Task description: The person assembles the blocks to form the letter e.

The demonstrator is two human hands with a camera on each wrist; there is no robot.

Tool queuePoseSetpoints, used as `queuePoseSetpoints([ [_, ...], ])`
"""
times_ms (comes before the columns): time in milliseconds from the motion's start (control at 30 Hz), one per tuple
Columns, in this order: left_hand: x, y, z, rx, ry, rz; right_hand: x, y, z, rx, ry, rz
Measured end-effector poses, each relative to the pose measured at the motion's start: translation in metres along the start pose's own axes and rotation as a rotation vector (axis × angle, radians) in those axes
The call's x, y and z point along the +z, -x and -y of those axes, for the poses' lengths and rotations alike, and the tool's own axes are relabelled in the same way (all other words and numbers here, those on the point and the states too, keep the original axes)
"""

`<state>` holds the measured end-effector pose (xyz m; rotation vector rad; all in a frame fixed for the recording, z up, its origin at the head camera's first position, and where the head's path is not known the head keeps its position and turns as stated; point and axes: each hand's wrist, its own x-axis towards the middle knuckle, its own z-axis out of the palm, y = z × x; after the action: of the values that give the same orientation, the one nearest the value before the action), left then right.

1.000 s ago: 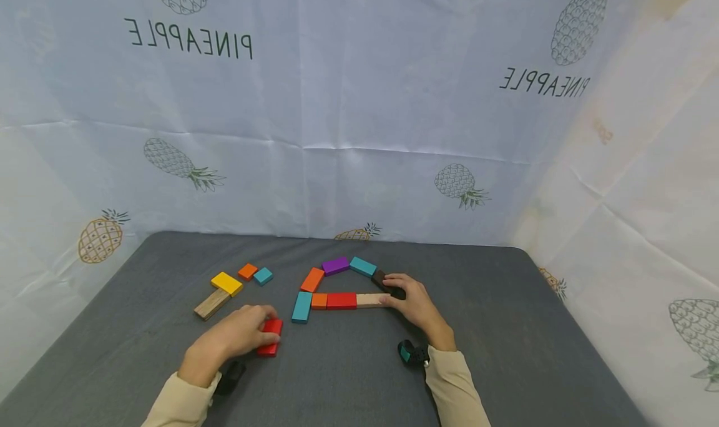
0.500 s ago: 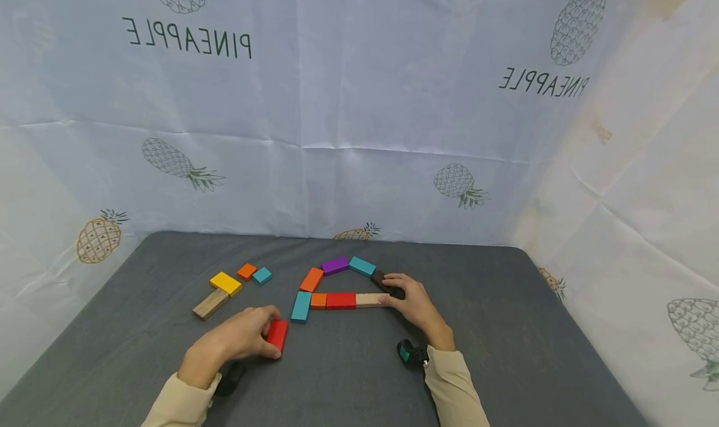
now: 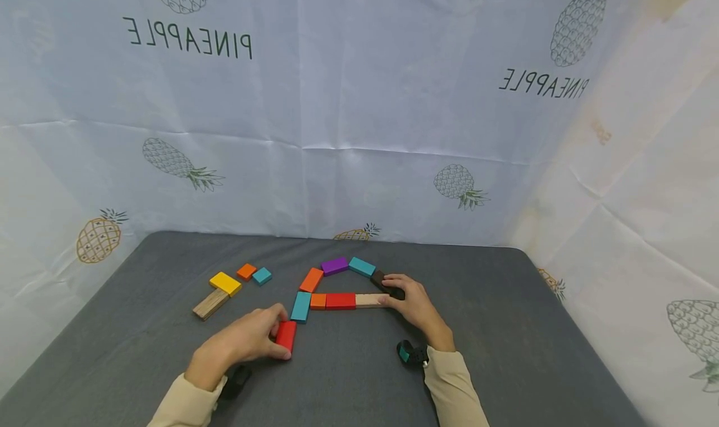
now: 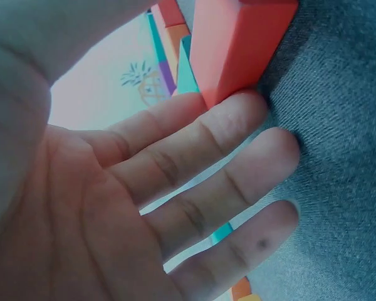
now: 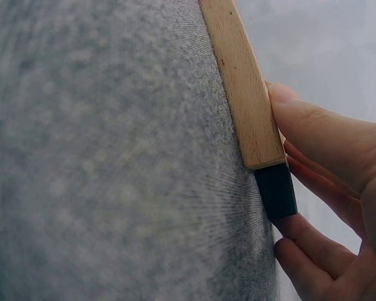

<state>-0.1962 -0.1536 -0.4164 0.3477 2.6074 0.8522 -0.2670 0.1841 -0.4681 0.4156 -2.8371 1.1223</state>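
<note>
My left hand (image 3: 244, 336) pinches a red wooden block (image 3: 286, 336) between thumb and fingertips, low on the grey cloth. That block's far end lies close to the near end of a teal block (image 3: 301, 307). In the left wrist view the red block (image 4: 238, 44) stands at the index and middle fingertips, the other fingers (image 4: 238, 182) spread below. My right hand (image 3: 415, 308) holds the right corner: its fingers curl at a dark block (image 3: 379, 278) and its thumb rests on a pale wood block (image 3: 367, 300). The right wrist view has the dark block (image 5: 277, 191) against the wood block's end (image 5: 247, 100).
An arch of orange (image 3: 311, 279), purple (image 3: 335, 265) and teal (image 3: 362, 266) blocks joins a row with small orange (image 3: 318, 301) and red (image 3: 341, 301) blocks. Left lie loose yellow (image 3: 226, 283), brown wood (image 3: 211, 304), orange (image 3: 246, 271) and teal (image 3: 262, 276) blocks. A white curtain (image 3: 359, 102) hangs behind.
My left hand has slid the red block to the right, to just below the teal block's near end. The right hand has stayed in place on its corner.
</note>
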Motion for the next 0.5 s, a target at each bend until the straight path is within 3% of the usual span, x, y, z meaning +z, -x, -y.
queuePoseSetpoints([
  [233, 0.0005, -0.0022, -0.0016, 0.024, -0.003, 0.031, 0.0003, -0.0003, -0.0007, 0.002, -0.002, 0.002],
  [500, 0.0078, -0.0056, -0.0026, 0.068, -0.004, 0.000, 0.0002, 0.0000, -0.0004, -0.001, 0.000, 0.000],
])
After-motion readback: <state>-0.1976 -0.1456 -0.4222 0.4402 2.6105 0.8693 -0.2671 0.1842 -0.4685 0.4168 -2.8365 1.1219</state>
